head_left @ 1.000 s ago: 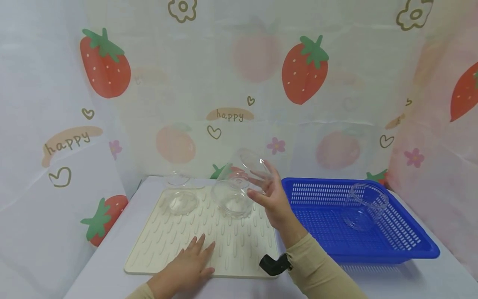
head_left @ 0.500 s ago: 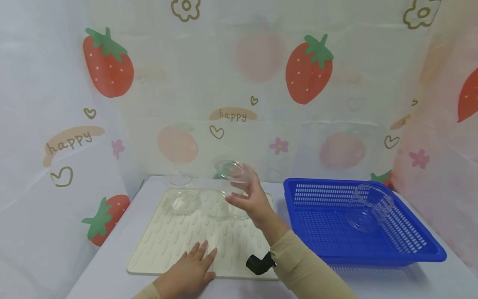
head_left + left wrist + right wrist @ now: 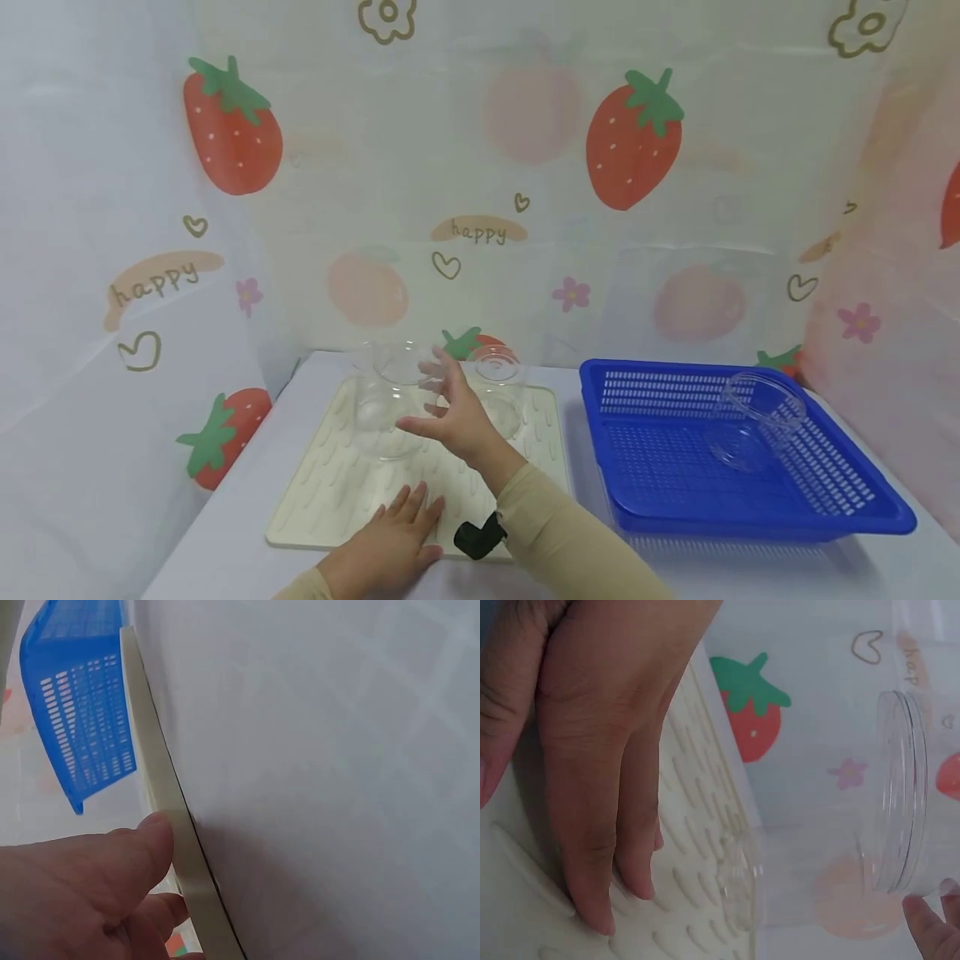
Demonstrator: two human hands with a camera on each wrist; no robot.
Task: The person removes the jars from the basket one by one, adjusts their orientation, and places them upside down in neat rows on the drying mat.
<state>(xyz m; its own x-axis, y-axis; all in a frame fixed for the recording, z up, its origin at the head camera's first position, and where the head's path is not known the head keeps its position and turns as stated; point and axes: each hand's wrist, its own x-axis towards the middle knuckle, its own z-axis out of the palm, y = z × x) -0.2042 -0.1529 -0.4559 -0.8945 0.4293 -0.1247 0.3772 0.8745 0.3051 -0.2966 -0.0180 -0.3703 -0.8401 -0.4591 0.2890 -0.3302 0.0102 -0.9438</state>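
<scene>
My right hand (image 3: 457, 421) grips a clear plastic jar (image 3: 388, 437) between thumb and spread fingers, low over the left part of the cream ridged mat (image 3: 330, 500). In the right wrist view, fingertips (image 3: 926, 922) touch the jar's double rim (image 3: 904, 799). Whether its lower end touches the mat cannot be told. My left hand (image 3: 390, 542) rests on the mat's near edge, fingers extended; the left wrist view shows its thumb (image 3: 154, 836) against that edge. A second clear jar (image 3: 504, 412) stands behind my right hand. Another at the left is mostly overlapped by the held jar.
At the right stands a blue plastic basket (image 3: 675, 508) with slotted walls. A clear jar (image 3: 757, 408) leans inside, at its right side. The white-covered table (image 3: 217, 533) surrounds the mat, and a strawberry-printed curtain (image 3: 480, 167) hangs behind.
My right hand has carried the jar leftward, from over the mat's middle right to its left part, and lowered it. The jar behind the hand now shows more clearly. My left hand stays on the mat.
</scene>
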